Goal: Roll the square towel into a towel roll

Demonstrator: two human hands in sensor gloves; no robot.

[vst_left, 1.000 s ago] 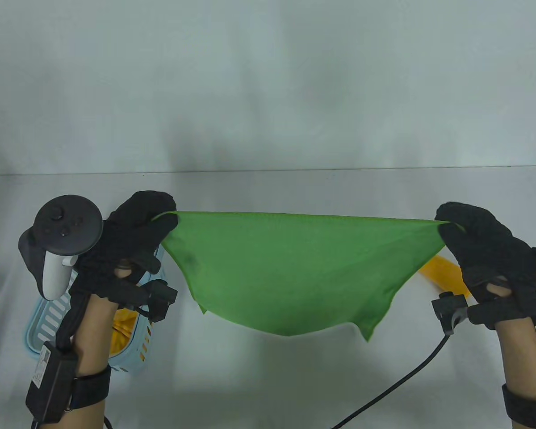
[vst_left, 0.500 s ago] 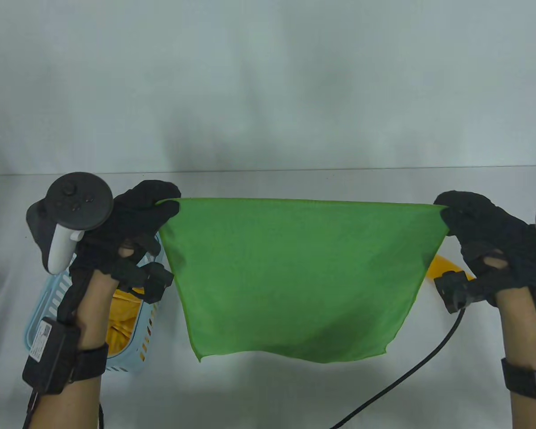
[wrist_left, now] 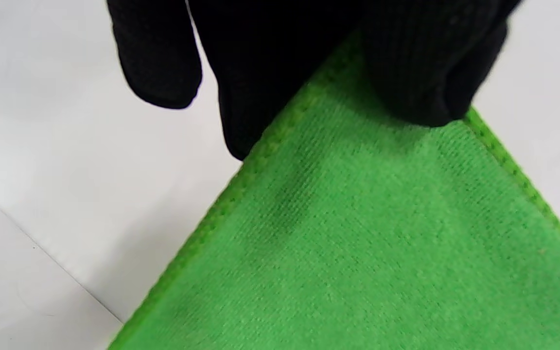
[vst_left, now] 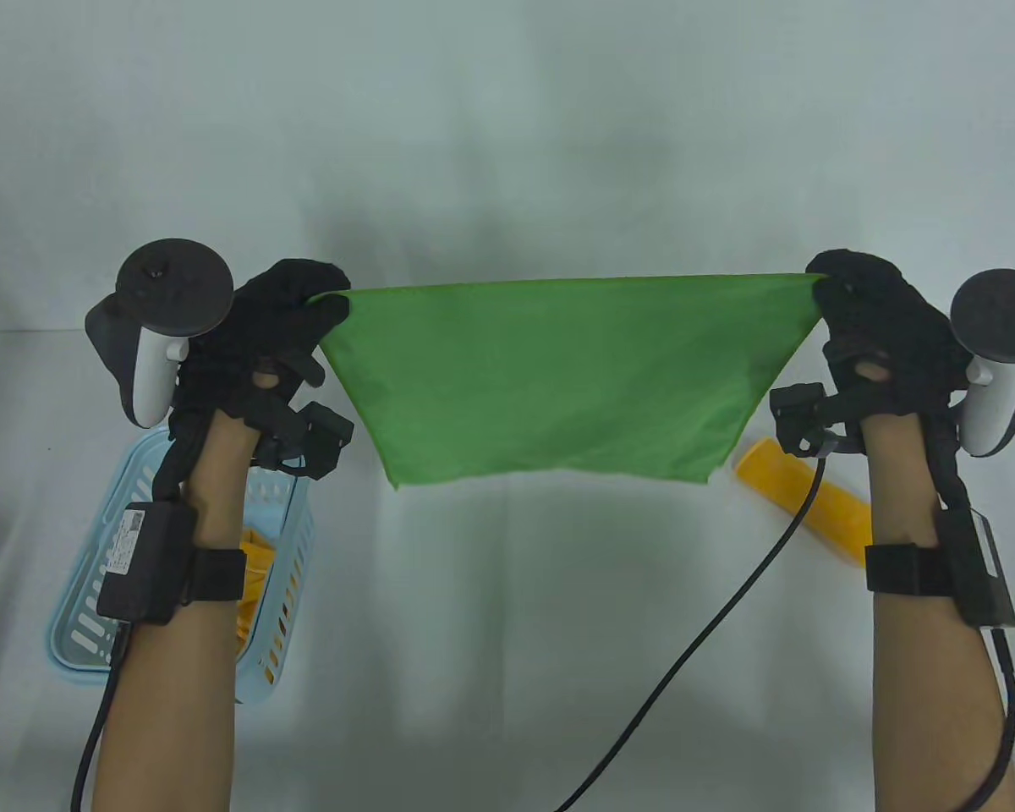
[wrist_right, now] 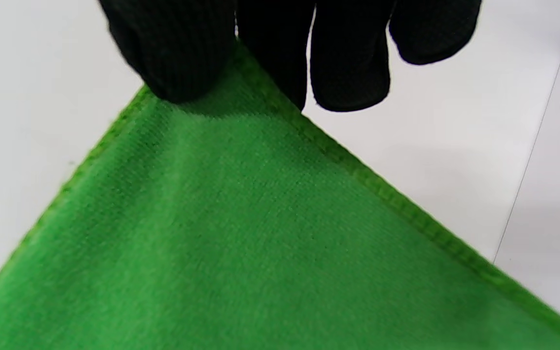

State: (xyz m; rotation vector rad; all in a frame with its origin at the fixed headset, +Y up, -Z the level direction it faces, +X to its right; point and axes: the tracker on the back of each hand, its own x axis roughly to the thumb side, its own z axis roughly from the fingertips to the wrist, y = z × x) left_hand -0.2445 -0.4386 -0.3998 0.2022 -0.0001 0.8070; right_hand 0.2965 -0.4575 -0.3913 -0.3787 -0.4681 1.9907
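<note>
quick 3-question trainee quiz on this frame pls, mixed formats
1. True or false: the square green microfibre towel lies flat on the white table.
2. What holds the towel's two upper corners?
3. Which object is on the person's right? A) light blue slotted plastic basket B) rolled yellow towel

Key
1. False: it hangs stretched in the air.
2. The left hand pinches one corner, the right hand the other.
3. B

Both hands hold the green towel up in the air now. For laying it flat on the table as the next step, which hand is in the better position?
Neither clearly. The left hand and the right hand each pinch one top corner of the green towel at about equal height, so both should probably lower together.
</note>
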